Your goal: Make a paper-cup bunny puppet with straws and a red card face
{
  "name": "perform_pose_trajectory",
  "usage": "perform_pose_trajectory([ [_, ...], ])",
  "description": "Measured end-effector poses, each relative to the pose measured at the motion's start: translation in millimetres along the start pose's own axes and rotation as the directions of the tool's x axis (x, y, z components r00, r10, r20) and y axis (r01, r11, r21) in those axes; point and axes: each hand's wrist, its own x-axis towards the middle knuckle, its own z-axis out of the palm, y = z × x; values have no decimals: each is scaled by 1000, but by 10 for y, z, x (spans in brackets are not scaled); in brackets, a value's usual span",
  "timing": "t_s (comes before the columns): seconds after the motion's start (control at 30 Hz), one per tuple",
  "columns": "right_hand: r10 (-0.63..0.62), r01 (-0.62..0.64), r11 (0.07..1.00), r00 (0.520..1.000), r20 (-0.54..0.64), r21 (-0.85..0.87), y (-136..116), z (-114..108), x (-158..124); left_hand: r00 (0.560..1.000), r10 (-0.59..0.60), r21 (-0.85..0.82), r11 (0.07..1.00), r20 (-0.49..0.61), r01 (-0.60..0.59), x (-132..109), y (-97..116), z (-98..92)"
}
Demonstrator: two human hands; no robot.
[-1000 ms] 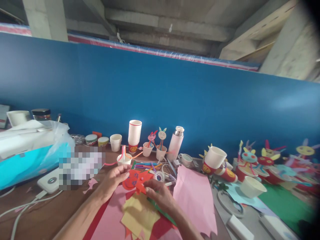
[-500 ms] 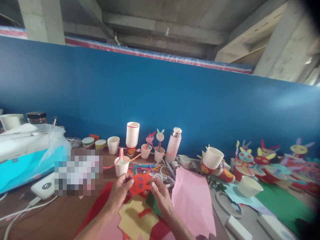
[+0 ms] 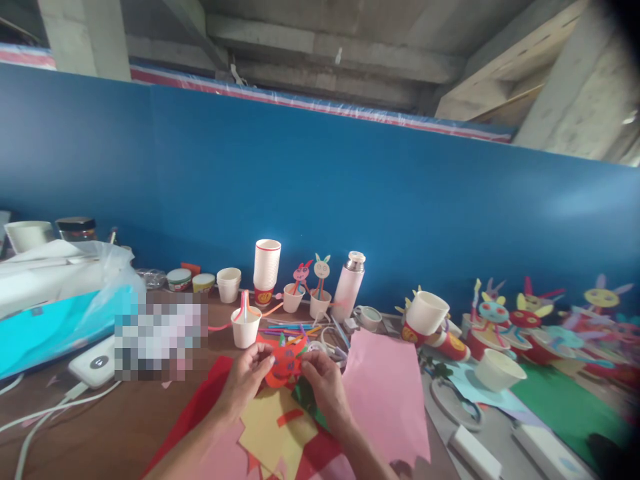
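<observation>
Both my hands hold a red paper cut-out (image 3: 285,363) with small blue marks, lifted a little above the table. My left hand (image 3: 246,381) pinches its left edge and my right hand (image 3: 325,383) pinches its right edge. Under them lie a yellow paper scrap (image 3: 273,433), red paper (image 3: 200,408) and a green piece (image 3: 306,399). A white paper cup (image 3: 246,326) with a pink and red strip in it stands just beyond my left hand.
A big pink sheet (image 3: 387,393) lies to the right. Behind stand a cup stack (image 3: 267,268), two bunny-stick cups (image 3: 320,303), a white flask (image 3: 349,285), straws (image 3: 290,330) and tape (image 3: 316,347). Finished cup crafts (image 3: 505,320) fill the right; a power bank (image 3: 93,362) and cables lie left.
My hands lifted the red cut-out off the papers and drew closer together on it. The view shifted slightly.
</observation>
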Motion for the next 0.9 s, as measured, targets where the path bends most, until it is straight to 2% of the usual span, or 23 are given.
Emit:
perform_pose_trajectory([
  [0.1, -26, 27, 1000, 999, -22, 4, -7, -31, 10, 997, 76, 140, 988, -32, -71, -43, 31, -17],
  [0.17, -27, 27, 1000, 999, -29, 7, -24, -34, 5, 971, 239, 336, 916, -17, -219, -91, 82, -20],
  [0.23, -21, 21, 1000, 999, -27, 15, -45, -23, -8, 877, 477, 513, 738, 65, -439, -138, 130, -17],
  [0.3, -12, 12, 1000, 1000, -26, 23, -60, -3, -21, 773, 605, 626, 532, 189, -570, -167, 147, -11],
  [0.33, -8, 8, 999, 1000, -26, 33, -62, 8, -27, 741, 623, 667, 444, 250, -598, -172, 139, -8],
  [0.4, -1, 2, 998, 1000, -25, 65, -58, 30, -36, 718, 608, 727, 316, 339, -610, -167, 99, 0],
  [0.5, 16, -14, 993, 1000, -19, 116, -57, 62, -49, 719, 588, 773, 234, 370, -589, -148, 42, 9],
  [0.6, 7, -6, 991, 1000, -13, 131, -98, 90, -72, 738, 570, 756, 284, 362, -590, -145, 46, 8],
  [0.67, -21, 20, 990, 1000, 4, 141, -143, 103, -89, 767, 548, 686, 417, 333, -596, -149, 67, 4],
  [0.7, -31, 29, 989, 999, 15, 146, -163, 106, -98, 804, 521, 622, 537, 285, -569, -148, 73, 2],
  [0.77, -28, 24, 988, 999, 23, 154, -188, 100, -108, 904, 405, 442, 791, 139, -423, -136, 67, 4],
  [0.8, -17, 15, 988, 1000, 15, 157, -189, 92, -109, 944, 322, 347, 879, 69, -326, -124, 55, 7],
  [0.83, -3, 3, 987, 1000, 0, 159, -185, 82, -106, 971, 239, 266, 935, 17, -235, -109, 39, 11],
  [0.9, 14, -6, 988, 999, -47, 155, -161, 61, -94, 993, 114, 168, 980, -38, -106, -72, 4, 20],
])
